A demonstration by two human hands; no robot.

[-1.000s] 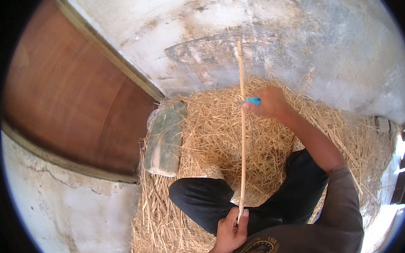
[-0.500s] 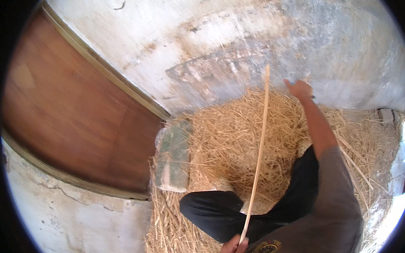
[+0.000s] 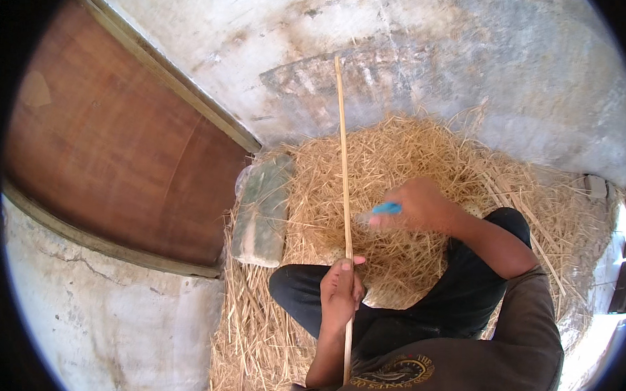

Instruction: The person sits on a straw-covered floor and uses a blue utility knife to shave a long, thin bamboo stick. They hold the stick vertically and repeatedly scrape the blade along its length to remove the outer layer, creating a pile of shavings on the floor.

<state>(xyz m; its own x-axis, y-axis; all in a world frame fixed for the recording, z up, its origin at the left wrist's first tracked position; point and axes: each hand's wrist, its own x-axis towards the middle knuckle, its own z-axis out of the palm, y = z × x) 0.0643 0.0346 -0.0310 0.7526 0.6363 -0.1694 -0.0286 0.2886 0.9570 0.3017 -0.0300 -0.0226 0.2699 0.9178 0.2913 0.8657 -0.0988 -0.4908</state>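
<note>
A long, pale strip (image 3: pixel 344 160), bamboo or wood by its look, stands nearly upright in the view, its far end against the wall. My left hand (image 3: pixel 340 291) is closed round its lower part, thumb along the strip, and the near end runs down over my shirt. To the right of the strip, my right hand (image 3: pixel 415 202) is closed on a tool with a blue handle (image 3: pixel 387 208). Motion smears that hand, and a faint blade-like part points toward the strip without clearly touching it. Both hands are above the straw between my bent legs.
Loose straw-like shavings (image 3: pixel 408 151) are heaped in front of my legs. A greenish stone block (image 3: pixel 262 214) lies at the left, beside a brown wooden door panel (image 3: pixel 118 154). A stained plaster wall (image 3: pixel 530 84) rises behind. Longer strips and a small grey block (image 3: pixel 595 185) lie at the right.
My left hand has moved up and farther along the strip, which now stands straighter and more to the left. My right hand has come back from near the wall toward the strip.
</note>
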